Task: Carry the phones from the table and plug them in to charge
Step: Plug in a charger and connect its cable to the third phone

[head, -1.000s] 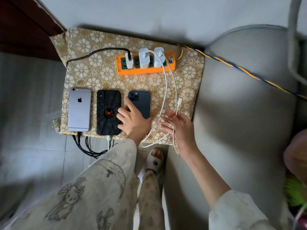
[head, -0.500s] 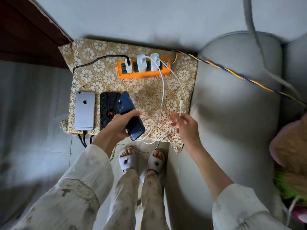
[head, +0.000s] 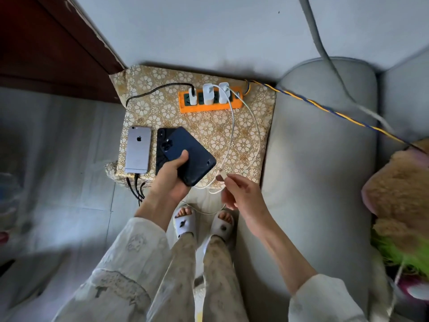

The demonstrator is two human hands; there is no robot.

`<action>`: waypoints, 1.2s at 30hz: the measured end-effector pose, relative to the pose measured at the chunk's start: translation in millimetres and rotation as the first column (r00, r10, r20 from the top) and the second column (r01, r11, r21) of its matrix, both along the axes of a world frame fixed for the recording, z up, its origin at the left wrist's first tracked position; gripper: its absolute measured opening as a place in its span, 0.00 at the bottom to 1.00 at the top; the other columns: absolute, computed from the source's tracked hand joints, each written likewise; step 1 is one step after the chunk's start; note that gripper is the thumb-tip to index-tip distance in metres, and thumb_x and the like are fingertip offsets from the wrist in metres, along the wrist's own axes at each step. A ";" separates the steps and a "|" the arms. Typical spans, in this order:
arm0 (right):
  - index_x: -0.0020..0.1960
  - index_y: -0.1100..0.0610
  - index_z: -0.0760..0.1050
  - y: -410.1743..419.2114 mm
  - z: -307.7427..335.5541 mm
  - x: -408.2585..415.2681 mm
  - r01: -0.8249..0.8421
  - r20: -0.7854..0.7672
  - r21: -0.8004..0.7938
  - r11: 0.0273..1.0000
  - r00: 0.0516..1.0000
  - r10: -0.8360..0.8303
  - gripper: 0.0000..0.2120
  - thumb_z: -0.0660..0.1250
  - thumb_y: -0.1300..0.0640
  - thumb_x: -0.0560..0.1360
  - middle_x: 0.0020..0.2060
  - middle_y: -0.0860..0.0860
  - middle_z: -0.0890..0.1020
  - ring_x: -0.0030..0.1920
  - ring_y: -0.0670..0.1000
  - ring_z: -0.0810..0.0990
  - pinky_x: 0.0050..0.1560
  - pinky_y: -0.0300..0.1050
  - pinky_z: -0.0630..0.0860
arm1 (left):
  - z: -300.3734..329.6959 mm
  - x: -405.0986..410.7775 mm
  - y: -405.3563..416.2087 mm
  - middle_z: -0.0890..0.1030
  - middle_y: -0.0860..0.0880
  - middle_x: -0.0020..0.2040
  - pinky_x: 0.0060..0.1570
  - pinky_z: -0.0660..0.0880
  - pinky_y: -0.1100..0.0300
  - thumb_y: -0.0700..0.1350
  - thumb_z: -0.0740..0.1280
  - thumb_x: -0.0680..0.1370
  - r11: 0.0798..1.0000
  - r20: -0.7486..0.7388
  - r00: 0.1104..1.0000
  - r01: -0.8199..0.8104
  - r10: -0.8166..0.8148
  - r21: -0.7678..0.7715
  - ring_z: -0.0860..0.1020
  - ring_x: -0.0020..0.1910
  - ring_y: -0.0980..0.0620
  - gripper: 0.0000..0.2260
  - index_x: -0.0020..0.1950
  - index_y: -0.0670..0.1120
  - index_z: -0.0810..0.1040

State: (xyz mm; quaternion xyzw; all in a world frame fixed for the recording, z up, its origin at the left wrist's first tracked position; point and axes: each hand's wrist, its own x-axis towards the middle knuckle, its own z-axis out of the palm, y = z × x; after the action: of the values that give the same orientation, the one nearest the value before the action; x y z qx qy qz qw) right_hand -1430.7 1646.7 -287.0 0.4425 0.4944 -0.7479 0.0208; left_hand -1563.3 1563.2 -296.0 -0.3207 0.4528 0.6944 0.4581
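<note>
My left hand (head: 170,175) grips a dark blue phone (head: 192,154), lifted and tilted above the small table with the gold floral cloth (head: 209,129). My right hand (head: 241,194) pinches the plug end of a white charging cable (head: 232,126), just right of the phone's lower end and apart from it. A silver phone (head: 138,149) lies back up at the table's left with a cable in it. A black-cased phone (head: 160,145) lies beside it, mostly hidden under the blue phone. An orange power strip (head: 209,106) with three white chargers sits at the back.
A grey sofa arm (head: 320,147) stands right of the table, with a plush toy (head: 401,189) on the seat. A yellow-blue cord (head: 325,110) runs from the strip over the sofa. Black cables (head: 137,189) hang off the front edge. My slippered feet (head: 202,223) stand below.
My left hand lifted the blue phone off the table and turned it slanted. My right hand drew the white cable's plug end down toward the phone.
</note>
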 end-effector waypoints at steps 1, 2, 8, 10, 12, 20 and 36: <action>0.46 0.61 0.77 -1.3 1.4 -0.1 -0.001 -0.017 -0.015 1.000 1.000 0.001 0.08 0.59 0.64 0.78 0.23 0.47 0.75 0.20 0.44 0.67 0.22 0.34 0.62 | 2.3 0.7 -0.1 0.79 0.45 0.51 0.37 0.82 0.57 0.39 0.59 0.78 1.000 0.001 1.000 -0.022 0.022 0.016 0.79 0.47 0.49 0.13 0.63 0.40 0.71; 0.45 0.60 0.78 -2.4 2.3 0.0 0.000 -0.030 -0.025 1.000 1.000 -0.001 0.09 0.60 0.64 0.77 0.24 0.49 0.76 0.20 0.44 0.67 0.22 0.34 0.62 | 4.1 1.6 -0.1 0.79 0.45 0.52 0.38 0.81 0.56 0.39 0.59 0.79 0.999 -0.008 1.000 -0.028 0.028 0.021 0.79 0.48 0.49 0.14 0.64 0.40 0.70; 0.38 0.60 0.81 -4.9 9.2 -0.3 -0.014 -0.077 0.025 1.000 0.997 0.016 0.10 0.65 0.59 0.75 0.21 0.45 0.67 0.22 0.43 0.61 0.22 0.32 0.59 | 11.5 9.0 0.7 0.77 0.44 0.56 0.45 0.76 0.54 0.37 0.57 0.79 0.999 -0.058 0.998 -0.008 0.011 0.044 0.77 0.52 0.48 0.15 0.65 0.40 0.69; 0.35 0.56 0.82 -4.5 12.8 -1.3 -0.010 -0.064 0.012 1.000 0.998 0.011 0.11 0.65 0.59 0.74 0.20 0.44 0.65 0.22 0.44 0.59 0.22 0.34 0.57 | 13.3 11.2 1.0 0.78 0.45 0.52 0.44 0.77 0.55 0.38 0.57 0.79 0.998 -0.054 0.998 -0.011 0.015 0.059 0.77 0.50 0.49 0.12 0.62 0.41 0.70; 0.34 0.51 0.83 -3.8 14.8 -2.8 0.027 -0.047 -0.054 0.998 0.998 -0.030 0.13 0.65 0.60 0.75 0.19 0.43 0.63 0.21 0.43 0.58 0.22 0.33 0.57 | 14.0 13.0 1.1 0.79 0.46 0.50 0.40 0.79 0.55 0.38 0.58 0.78 0.997 -0.040 0.999 -0.028 0.031 0.076 0.78 0.48 0.49 0.10 0.58 0.41 0.72; 0.41 0.57 0.81 5.6 20.2 1.8 0.077 0.016 -0.174 0.982 0.997 -0.075 0.08 0.64 0.61 0.75 0.18 0.42 0.63 0.19 0.42 0.57 0.19 0.31 0.56 | 15.6 16.9 -4.4 0.80 0.46 0.49 0.41 0.81 0.59 0.36 0.59 0.77 0.996 -0.062 0.997 -0.033 0.039 0.087 0.79 0.48 0.50 0.07 0.52 0.41 0.75; 0.42 0.65 0.80 8.9 5.3 19.7 -0.136 0.116 -0.087 0.987 0.982 0.146 0.08 0.64 0.63 0.75 0.19 0.48 0.75 0.19 0.44 0.69 0.22 0.33 0.65 | 6.1 21.4 -5.9 0.82 0.48 0.46 0.40 0.82 0.59 0.36 0.62 0.76 0.977 -0.082 0.974 0.212 -0.212 -0.006 0.81 0.45 0.51 0.06 0.49 0.44 0.77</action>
State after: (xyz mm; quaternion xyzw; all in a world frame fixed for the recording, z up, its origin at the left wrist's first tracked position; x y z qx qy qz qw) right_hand -1411.0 1655.6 -281.7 0.4500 0.4927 -0.7349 0.1214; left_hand -1541.9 1557.3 -289.9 -0.2412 0.5021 0.6548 0.5108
